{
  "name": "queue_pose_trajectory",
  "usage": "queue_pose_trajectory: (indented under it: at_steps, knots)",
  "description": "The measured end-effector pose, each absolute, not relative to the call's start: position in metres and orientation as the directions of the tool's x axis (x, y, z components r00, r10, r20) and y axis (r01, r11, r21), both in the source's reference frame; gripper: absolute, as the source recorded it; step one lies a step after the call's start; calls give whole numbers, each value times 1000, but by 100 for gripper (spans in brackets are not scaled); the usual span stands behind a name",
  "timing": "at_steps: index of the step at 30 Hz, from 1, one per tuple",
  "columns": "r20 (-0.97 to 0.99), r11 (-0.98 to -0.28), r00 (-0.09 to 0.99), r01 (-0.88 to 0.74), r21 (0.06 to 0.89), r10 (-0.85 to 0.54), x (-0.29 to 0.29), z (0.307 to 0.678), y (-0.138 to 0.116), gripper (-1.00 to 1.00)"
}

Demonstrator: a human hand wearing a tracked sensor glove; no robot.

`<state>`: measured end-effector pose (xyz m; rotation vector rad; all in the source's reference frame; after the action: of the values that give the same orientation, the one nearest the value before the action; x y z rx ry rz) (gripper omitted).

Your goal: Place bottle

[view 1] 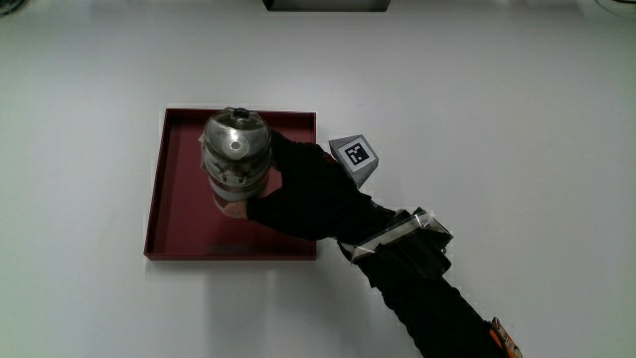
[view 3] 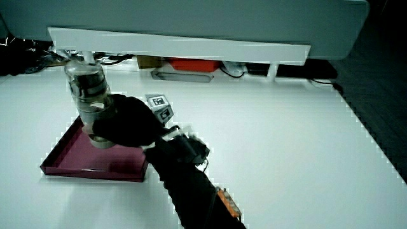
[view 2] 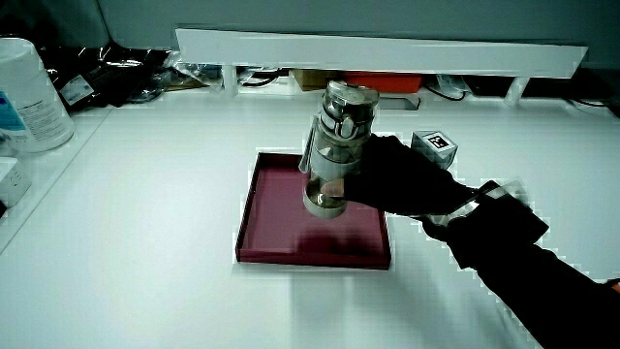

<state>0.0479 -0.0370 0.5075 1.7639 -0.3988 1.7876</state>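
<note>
We see the hand grasping the bottle upright — its long axis vertical, directly above the red tray.

A plain white surface fills the scene under even light. In both side views a low white partition stands at its edge, with cables and clutter under it.
</note>
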Motion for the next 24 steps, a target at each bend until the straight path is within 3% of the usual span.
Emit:
queue_pose_trajectory:
  at_steps: [12, 24]
  knots:
    - [940, -759, 190, -554, 341, 284, 52, 555, -26, 0]
    - [932, -756, 153, -549, 356, 328, 51, 564, -22, 0]
